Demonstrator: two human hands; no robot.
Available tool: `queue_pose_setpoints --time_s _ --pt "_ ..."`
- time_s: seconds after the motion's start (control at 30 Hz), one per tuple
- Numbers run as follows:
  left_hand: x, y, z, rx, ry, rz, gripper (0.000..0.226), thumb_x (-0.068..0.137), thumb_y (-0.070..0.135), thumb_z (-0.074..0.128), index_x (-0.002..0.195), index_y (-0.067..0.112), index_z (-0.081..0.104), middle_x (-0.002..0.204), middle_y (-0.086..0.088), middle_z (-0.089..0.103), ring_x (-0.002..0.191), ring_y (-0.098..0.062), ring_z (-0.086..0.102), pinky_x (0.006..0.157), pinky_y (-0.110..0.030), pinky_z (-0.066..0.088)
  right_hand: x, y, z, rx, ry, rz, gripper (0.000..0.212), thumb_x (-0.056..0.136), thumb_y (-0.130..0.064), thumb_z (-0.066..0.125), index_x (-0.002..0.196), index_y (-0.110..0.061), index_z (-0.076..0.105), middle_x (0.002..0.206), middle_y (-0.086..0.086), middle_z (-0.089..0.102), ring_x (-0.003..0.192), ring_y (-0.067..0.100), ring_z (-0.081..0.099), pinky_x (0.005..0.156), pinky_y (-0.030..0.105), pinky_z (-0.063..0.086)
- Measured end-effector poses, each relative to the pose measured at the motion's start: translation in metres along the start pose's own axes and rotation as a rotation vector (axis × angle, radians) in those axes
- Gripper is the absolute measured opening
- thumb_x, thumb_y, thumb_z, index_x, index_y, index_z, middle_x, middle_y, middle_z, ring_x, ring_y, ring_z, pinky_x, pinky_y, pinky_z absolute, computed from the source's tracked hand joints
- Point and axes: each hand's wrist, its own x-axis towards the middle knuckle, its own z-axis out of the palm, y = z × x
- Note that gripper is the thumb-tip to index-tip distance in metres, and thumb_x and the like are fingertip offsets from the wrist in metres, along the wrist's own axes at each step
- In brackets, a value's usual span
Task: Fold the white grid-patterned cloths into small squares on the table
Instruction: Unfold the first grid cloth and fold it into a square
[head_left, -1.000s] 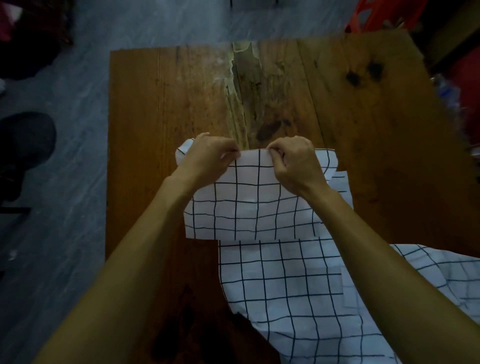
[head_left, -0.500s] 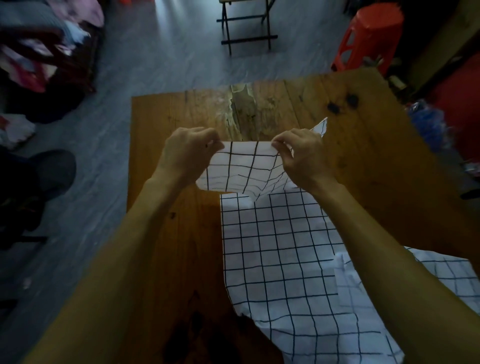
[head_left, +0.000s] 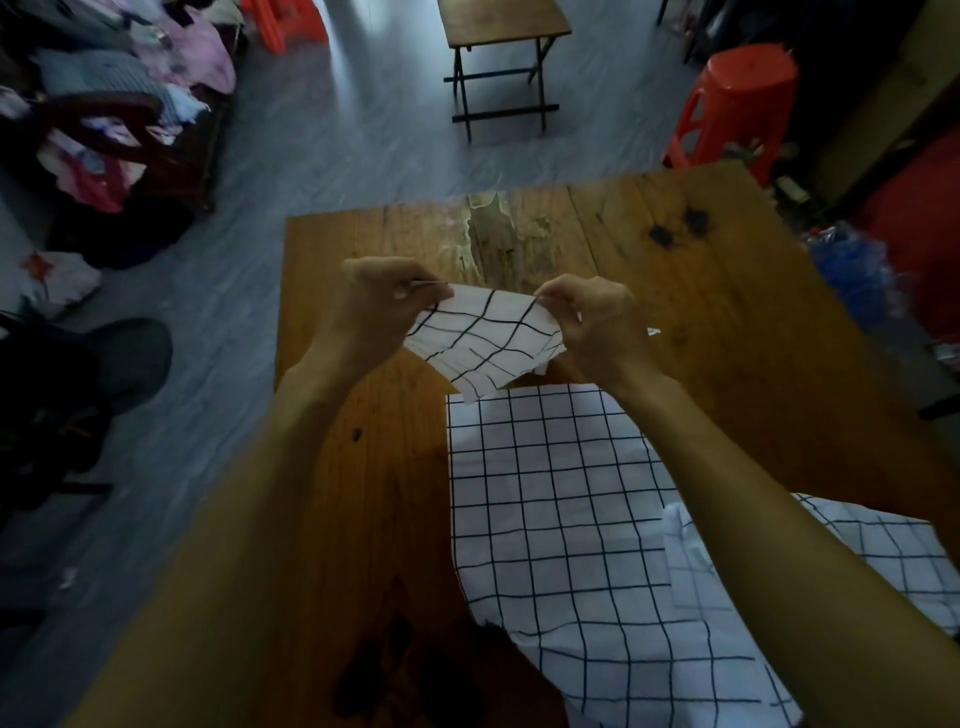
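Pinching the top corners of a limp, light folded grid cloth (head_left: 485, 343) above the tabletop (head_left: 727, 338) centre, left hand (head_left: 379, 306) and right hand (head_left: 592, 322) let it sag, so edge grips likely suit it best.

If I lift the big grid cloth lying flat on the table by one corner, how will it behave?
Probably floppy: the folded cloth sags between the left hand and right hand. Likely light, since fingertip pinches hold that one up. The flat cloth may drag the rumpled cloth beside it.
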Motion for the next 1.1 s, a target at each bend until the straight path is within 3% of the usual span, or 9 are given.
queue_pose_setpoints --time_s 0.13,0.27,0.33,0.4,0.47,0.6,0.87,1.0,1.1 --pt "0.0 0.007 -0.005 -0.038 0.02 -0.063 0.017 0.088 0.023 0.065 0.091 0.009 0.073 0.079 0.0 0.068 0.07 -0.011 0.061 0.061 -0.009 0.044 -0.007 0.0 0.001 0.091 -0.026 0.107 0.025 0.094 -0.042 0.05 0.097 -0.021 0.064 0.082 0.0 0.068 0.075 0.02 0.063 0.07 0.046 0.053" --pt "-0.005 0.01 0.0 -0.001 0.03 -0.087 0.023 0.093 0.028 0.057 0.092 0.008 0.07 0.08 -0.007 0.068 0.068 -0.012 0.056 0.056 -0.006 0.036 -0.011 -0.011 0.004 0.081 -0.01 0.038 0.031 0.094 -0.041 0.049 0.094 -0.017 0.068 0.079 0.001 0.068 0.071 0.019 0.06 0.066 0.045 0.05" --pt "-0.01 0.004 -0.002 0.037 0.049 -0.091 0.028 0.092 0.032 0.059 0.104 0.008 0.066 0.096 -0.01 0.068 0.084 -0.014 0.06 0.071 -0.01 0.041 -0.012 -0.013 0.004 0.055 -0.007 0.029 0.028 0.093 -0.038 0.05 0.09 -0.017 0.069 0.076 0.001 0.067 0.069 0.02 0.058 0.065 0.041 0.048" --pt "-0.014 0.001 -0.001 0.198 0.039 -0.004 0.045 0.087 0.04 0.062 0.12 0.009 0.057 0.115 -0.013 0.062 0.104 -0.022 0.057 0.09 -0.032 0.044 -0.013 -0.017 0.006 -0.033 -0.041 -0.034 0.022 0.093 -0.031 0.054 0.088 -0.015 0.067 0.075 0.002 0.065 0.068 0.022 0.057 0.066 0.033 0.041" --pt "-0.014 0.006 0.006 0.355 -0.062 0.116 0.055 0.085 0.047 0.058 0.128 0.013 0.053 0.127 -0.014 0.057 0.12 -0.029 0.049 0.104 -0.044 0.031 -0.014 -0.025 0.008 -0.128 -0.073 -0.124 0.022 0.094 -0.03 0.051 0.088 -0.015 0.065 0.075 0.002 0.063 0.068 0.022 0.055 0.07 0.03 0.035" --pt "-0.014 0.012 0.022 0.361 -0.203 0.155 0.045 0.083 0.047 0.05 0.118 0.022 0.061 0.124 -0.004 0.062 0.127 -0.023 0.047 0.114 -0.045 0.012 -0.011 -0.042 0.007 -0.161 -0.1 -0.242 0.025 0.095 -0.031 0.046 0.092 -0.014 0.065 0.076 0.003 0.063 0.068 0.023 0.057 0.072 0.037 0.043" --pt "-0.018 0.0 0.012 0.142 -0.107 0.161 0.007 0.082 0.023 0.066 0.083 0.017 0.068 0.082 0.005 0.069 0.077 -0.009 0.06 0.108 -0.046 0.027 -0.015 -0.045 0.004 -0.107 -0.096 -0.218 0.025 0.094 -0.032 0.05 0.085 -0.012 0.062 0.067 0.002 0.065 0.059 0.022 0.06 0.071 0.035 0.045" --pt "-0.026 -0.004 -0.002 0.116 -0.172 0.139 0.01 0.085 0.019 0.063 0.084 0.01 0.068 0.077 -0.001 0.068 0.068 -0.014 0.062 0.074 -0.035 0.053 -0.024 -0.039 0.0 -0.083 -0.102 -0.152 0.034 0.095 -0.037 0.046 0.083 -0.011 0.062 0.06 0.002 0.062 0.052 0.022 0.057 0.067 0.034 0.047" --pt "-0.034 -0.005 -0.007 0.116 -0.165 0.097 0.009 0.087 0.017 0.063 0.084 0.009 0.066 0.078 -0.003 0.067 0.068 -0.015 0.061 0.065 -0.036 0.056 -0.028 -0.045 -0.009 -0.075 -0.086 -0.146 0.031 0.094 -0.037 0.052 0.082 -0.011 0.063 0.059 0.002 0.063 0.05 0.02 0.057 0.062 0.032 0.047"
